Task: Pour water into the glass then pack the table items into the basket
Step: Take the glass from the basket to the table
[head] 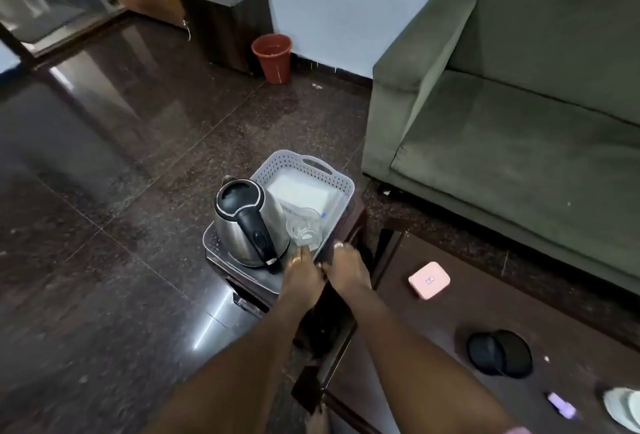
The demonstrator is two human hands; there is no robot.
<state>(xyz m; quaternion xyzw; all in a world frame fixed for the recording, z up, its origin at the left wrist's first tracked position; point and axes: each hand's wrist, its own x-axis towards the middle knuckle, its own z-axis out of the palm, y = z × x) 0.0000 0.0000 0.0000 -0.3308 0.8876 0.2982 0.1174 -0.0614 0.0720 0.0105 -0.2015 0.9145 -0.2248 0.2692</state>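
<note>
A grey perforated basket rests on a small dark stool beside the table. Inside it stand a steel electric kettle with a black lid and handle, a clear glass to the kettle's right, and a flat white item lying behind them. My left hand is on the basket's near rim just by the kettle's base. My right hand holds the near right rim, fingers curled over the edge. Whether the glass holds water cannot be told.
A dark wooden table at lower right carries a pink box, a black round case, a small purple item and something white at the frame edge. A green sofa stands right. A red bucket and a dark cabinet stand by the far wall.
</note>
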